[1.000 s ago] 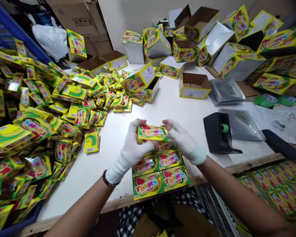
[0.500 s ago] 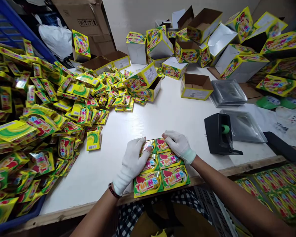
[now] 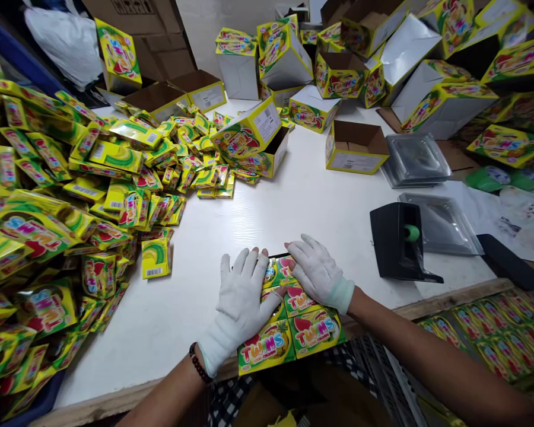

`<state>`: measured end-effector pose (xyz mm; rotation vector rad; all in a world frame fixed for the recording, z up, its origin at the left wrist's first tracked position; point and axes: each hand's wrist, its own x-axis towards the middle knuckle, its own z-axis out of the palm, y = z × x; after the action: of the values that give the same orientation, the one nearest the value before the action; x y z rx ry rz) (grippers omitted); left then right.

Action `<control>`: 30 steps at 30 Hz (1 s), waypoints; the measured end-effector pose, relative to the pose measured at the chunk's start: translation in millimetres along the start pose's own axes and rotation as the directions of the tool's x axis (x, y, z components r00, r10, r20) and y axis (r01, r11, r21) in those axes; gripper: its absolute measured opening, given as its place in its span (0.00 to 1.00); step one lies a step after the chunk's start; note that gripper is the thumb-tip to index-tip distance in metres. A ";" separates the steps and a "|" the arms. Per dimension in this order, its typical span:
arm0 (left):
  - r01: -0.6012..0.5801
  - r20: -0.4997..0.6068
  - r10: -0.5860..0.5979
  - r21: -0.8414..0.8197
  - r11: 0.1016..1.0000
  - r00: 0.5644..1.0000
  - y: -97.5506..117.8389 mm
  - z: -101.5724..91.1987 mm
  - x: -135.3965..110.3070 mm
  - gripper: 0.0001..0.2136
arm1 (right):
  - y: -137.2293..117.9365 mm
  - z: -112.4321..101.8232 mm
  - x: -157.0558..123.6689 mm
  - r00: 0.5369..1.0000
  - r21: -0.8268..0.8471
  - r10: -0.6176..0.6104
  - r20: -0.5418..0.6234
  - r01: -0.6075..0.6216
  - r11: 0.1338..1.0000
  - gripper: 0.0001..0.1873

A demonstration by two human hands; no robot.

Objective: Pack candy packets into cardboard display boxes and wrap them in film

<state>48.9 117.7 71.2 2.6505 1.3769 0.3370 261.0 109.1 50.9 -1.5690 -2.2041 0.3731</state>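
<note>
Several small yellow-green TWINS boxes lie face up in a block of two columns at the table's front edge. My left hand, in a white glove with bare fingertips, rests along the block's left side. Its fingers are spread out and its thumb reaches over the boxes. Over the upper right of the block lies my right hand, gloved alike, its fingers stretched toward the far edge. Both hands are open and partly cover the far boxes. A thin dark line shows along the block's far edge.
A large heap of loose boxes fills the left side. Empty display cartons stand at the back, one tipped carton beside the heap. To the right are a black tape dispenser and stacks of clear plastic sheets.
My left hand's fingers have spread, and the hand covers more of the left column. My right hand's fingers have straightened across the boxes. The view has shifted slightly.
</note>
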 end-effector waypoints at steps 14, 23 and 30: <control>-0.264 0.027 0.263 0.114 0.958 0.965 59.4 12.0 -24.6 0.34 | 3.0 12.1 1.9 0.973 0.098 0.155 -0.172 -0.140 0.985 0.29; -0.326 -0.005 0.332 0.175 0.929 0.943 46.9 27.4 -19.7 0.30 | 170.0 -145.8 -47.9 0.568 0.618 0.708 -0.420 -0.392 0.681 0.16; -0.398 -0.059 0.424 0.251 0.883 0.904 37.6 32.7 -15.1 0.29 | 256.9 -156.6 -92.6 0.440 0.620 0.892 -0.106 -0.672 0.405 0.14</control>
<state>78.7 83.2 45.9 3.1640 0.9085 0.3940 575.6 104.2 59.9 -2.0455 -0.7290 0.7174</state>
